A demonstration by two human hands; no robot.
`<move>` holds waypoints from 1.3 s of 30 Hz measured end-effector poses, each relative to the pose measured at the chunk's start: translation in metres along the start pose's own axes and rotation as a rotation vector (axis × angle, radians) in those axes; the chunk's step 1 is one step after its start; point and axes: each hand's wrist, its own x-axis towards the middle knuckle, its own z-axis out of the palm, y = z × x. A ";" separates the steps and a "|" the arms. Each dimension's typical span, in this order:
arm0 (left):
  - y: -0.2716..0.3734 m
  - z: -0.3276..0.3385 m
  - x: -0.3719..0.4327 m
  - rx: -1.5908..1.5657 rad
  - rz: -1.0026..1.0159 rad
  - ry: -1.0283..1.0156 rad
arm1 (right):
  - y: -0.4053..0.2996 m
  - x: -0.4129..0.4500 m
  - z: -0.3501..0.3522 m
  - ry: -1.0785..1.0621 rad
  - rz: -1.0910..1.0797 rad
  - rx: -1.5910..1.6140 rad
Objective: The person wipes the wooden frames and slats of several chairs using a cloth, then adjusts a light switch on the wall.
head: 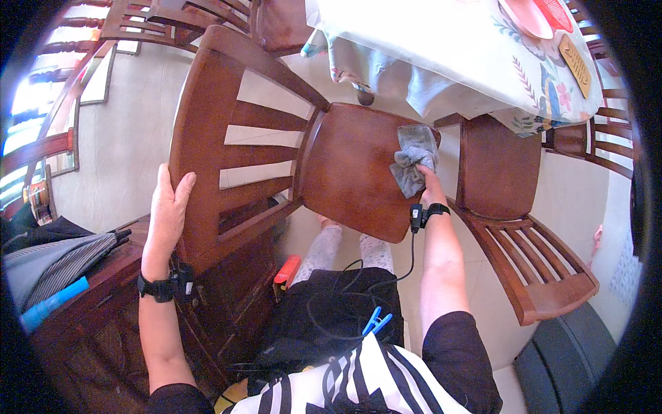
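A brown wooden chair [357, 165] stands before me, its slatted backrest [207, 145] on the left. My left hand [169, 209] holds the outer edge of the backrest's top rail. The thumb shows, while most of the fingers are hidden from view. On the far right part of the seat lies a crumpled grey cloth [414, 160]. My right hand [430, 186] grips the cloth against the wood, its fingers partly covered by the folds. Each wrist wears a black strap with a small device.
A dining table with a floral tablecloth [439, 46] stands beyond the seat. Another wooden chair [499, 165] is close on the right. At left, a folded umbrella [67, 264] rests on a dark wooden cabinet [119, 290]. A black cable [412, 259] hangs from my right wrist.
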 end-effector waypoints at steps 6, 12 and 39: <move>0.007 0.006 -0.008 -0.067 0.058 0.006 | 0.011 0.012 -0.003 0.018 -0.023 -0.080; 0.012 0.001 -0.006 -0.033 0.028 -0.114 | 0.011 0.015 -0.004 0.073 -0.109 -0.154; 0.003 -0.001 0.000 -0.193 -0.061 -0.170 | 0.036 0.036 0.320 -0.272 -0.584 -1.973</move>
